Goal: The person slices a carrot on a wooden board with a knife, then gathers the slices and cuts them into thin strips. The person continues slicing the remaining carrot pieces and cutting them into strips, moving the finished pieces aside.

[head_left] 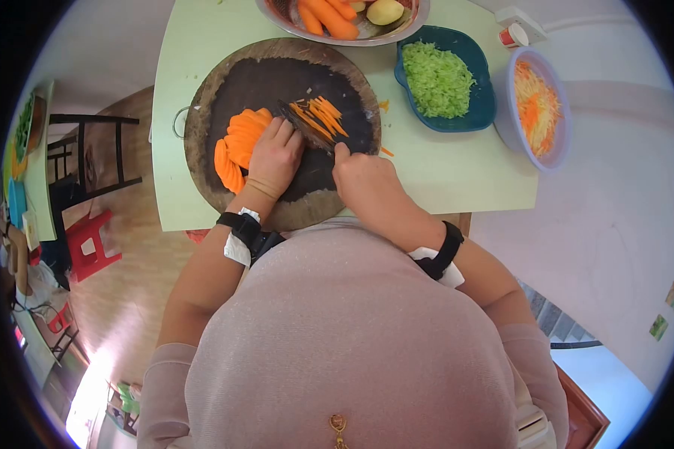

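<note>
A round dark wooden cutting board [225, 90] lies on a pale green table [442, 168]. My left hand [275, 157] presses down on a stack of flat carrot slices [236, 146] at the board's left. My right hand [363, 176] grips the handle of a dark knife [307, 127], whose blade lies across the board just right of my left fingers. Thin carrot strips [322, 114] lie beside the blade on its far side.
A metal bowl [404, 30] with whole carrots [326, 16] and a yellow potato stands behind the board. A blue bowl [483, 105] holds shredded green vegetable; a lilac bowl [558, 153] at right holds shredded carrot. Chairs and a red stool [90, 243] stand left.
</note>
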Action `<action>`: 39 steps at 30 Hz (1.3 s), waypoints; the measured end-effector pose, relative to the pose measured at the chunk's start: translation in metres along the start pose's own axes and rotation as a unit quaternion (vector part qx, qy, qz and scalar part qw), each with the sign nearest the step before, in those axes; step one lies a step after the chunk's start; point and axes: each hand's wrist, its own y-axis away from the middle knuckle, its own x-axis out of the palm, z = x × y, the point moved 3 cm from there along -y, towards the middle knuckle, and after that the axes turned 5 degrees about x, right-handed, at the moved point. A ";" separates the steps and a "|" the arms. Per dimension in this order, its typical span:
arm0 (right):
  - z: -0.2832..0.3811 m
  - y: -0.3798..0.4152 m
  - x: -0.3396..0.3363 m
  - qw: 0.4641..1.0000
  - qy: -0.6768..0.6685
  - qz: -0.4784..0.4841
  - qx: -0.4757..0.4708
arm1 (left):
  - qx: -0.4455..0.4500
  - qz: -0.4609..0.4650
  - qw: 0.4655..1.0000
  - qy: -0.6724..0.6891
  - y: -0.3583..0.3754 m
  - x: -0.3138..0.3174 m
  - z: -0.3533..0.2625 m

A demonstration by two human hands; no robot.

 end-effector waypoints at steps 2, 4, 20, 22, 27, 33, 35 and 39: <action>-0.008 -0.001 0.001 1.000 -0.001 0.012 0.029 | -0.005 -0.002 1.000 0.007 -0.002 0.001 0.001; -0.011 0.007 -0.005 1.000 -0.001 0.011 0.027 | 0.000 -0.011 1.000 0.005 -0.004 -0.001 0.000; -0.002 0.008 -0.004 1.000 0.005 0.013 0.009 | 0.011 -0.022 1.000 0.012 -0.002 -0.003 0.000; -0.003 0.001 0.000 1.000 0.007 0.014 0.019 | 0.004 -0.012 1.000 0.016 -0.001 -0.001 0.000; -0.018 0.001 -0.005 0.997 -0.047 -0.003 0.062 | 0.013 -0.036 0.999 0.012 -0.005 0.000 -0.001; -0.013 0.023 -0.014 0.999 -0.017 0.023 0.036 | 0.001 -0.024 0.999 0.023 -0.003 -0.002 0.000; -0.012 0.026 -0.017 0.999 -0.010 0.026 0.026 | 0.001 -0.023 0.999 0.039 -0.002 -0.004 -0.001; -0.010 0.023 -0.012 0.999 -0.011 0.021 0.023 | 0.012 -0.041 0.999 0.026 -0.006 -0.005 -0.002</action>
